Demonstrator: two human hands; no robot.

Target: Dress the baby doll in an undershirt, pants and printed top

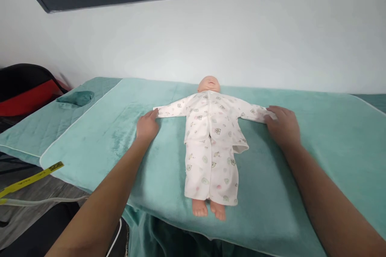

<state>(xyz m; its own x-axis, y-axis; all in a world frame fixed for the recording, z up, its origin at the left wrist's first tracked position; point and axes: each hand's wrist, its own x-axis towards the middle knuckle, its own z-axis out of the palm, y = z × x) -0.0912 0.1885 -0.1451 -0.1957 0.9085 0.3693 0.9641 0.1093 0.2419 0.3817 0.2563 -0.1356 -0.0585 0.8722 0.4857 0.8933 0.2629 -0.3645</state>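
Note:
A baby doll (210,84) lies on its back on a green bed cover, its head toward the wall and its bare feet (200,208) toward me. It wears a white printed top (201,116) and matching white trousers (197,170). Both sleeves are stretched out sideways. My left hand (147,125) grips the end of the sleeve on the left, fingers closed on the cuff. At the end of the opposite sleeve, my right hand (283,126) has its fingers and thumb closed on the cuff. The doll's hands are hidden. The top's lower right hem stands slightly away from the trousers.
The green cover (102,136) spreads over a bed against a white wall (169,44). A quilted green pad with a hole (76,98) lies at the left, near a black and red chair (28,88). A yellow-tagged cable (33,178) hangs at lower left.

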